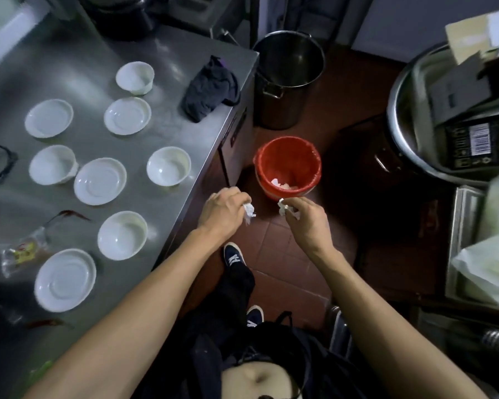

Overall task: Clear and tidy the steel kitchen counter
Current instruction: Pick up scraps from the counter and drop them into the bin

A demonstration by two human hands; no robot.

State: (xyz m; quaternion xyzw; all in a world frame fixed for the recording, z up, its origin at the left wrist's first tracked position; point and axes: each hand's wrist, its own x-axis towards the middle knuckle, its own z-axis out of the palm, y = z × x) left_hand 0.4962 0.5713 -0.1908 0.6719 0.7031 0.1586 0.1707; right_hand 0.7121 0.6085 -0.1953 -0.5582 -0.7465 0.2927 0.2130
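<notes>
My left hand (221,207) grips a crumpled white tissue (249,211) just off the counter's right edge. My right hand (303,216) pinches a second crumpled tissue (284,208) beside it. Both hands hover over the floor just short of a red bin (287,156) that has white scraps at its bottom. The steel counter (167,214) on the left carries several white bowls and saucers, among them a bowl (169,166) near its edge and a saucer (65,279) at the front.
A dark cloth (211,89) lies at the counter's far right corner. A plastic wrapper (22,253) and red chillies (72,215) lie at the left. A steel stockpot (288,79) stands on the tiled floor behind the bin. A big steel basin (406,133) with boxes is at the right.
</notes>
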